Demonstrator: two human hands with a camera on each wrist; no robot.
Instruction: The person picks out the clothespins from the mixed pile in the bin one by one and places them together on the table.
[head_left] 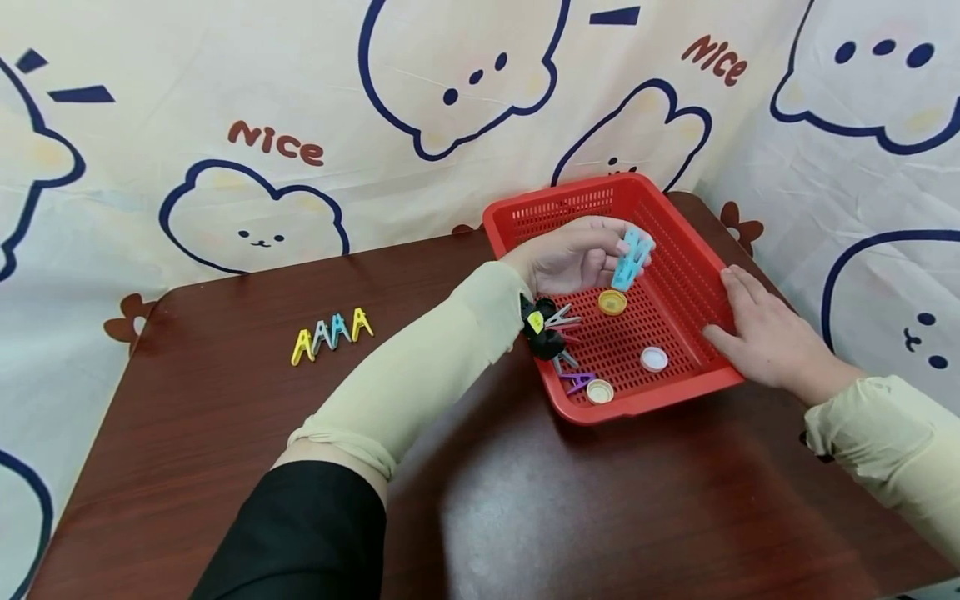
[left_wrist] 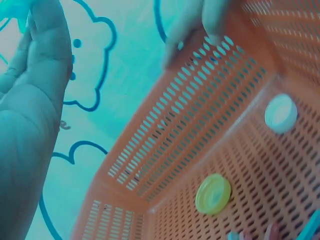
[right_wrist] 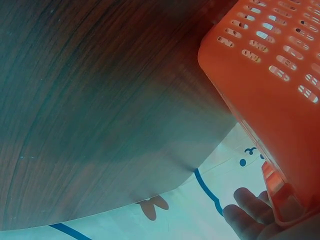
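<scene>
My left hand (head_left: pixel 572 255) is over the red basket (head_left: pixel 693 258), pinching a light blue clothespin (head_left: pixel 632 261) between thumb and fingers. In the left wrist view only part of that clothespin (left_wrist: pixel 14 11) shows at the top left corner. My right hand (head_left: pixel 776 342) holds the basket's right rim, thumb on the inner side and fingers along the outside. Inside the basket lie a yellow bottle cap (head_left: pixel 612 302), a white cap (head_left: pixel 654 359) and a cream cap (head_left: pixel 600 392). A purple clothespin (head_left: pixel 577 382) and other clothespins are partly hidden by my left wrist.
Several clothespins stand in a row on the brown table (head_left: pixel 225 417) to the left: a yellow one (head_left: pixel 302 347), a grey-blue one (head_left: pixel 322 335), a blue one (head_left: pixel 341 327) and another yellow one (head_left: pixel 362 322). A printed cloth (head_left: pixel 420 200) hangs behind the table and basket.
</scene>
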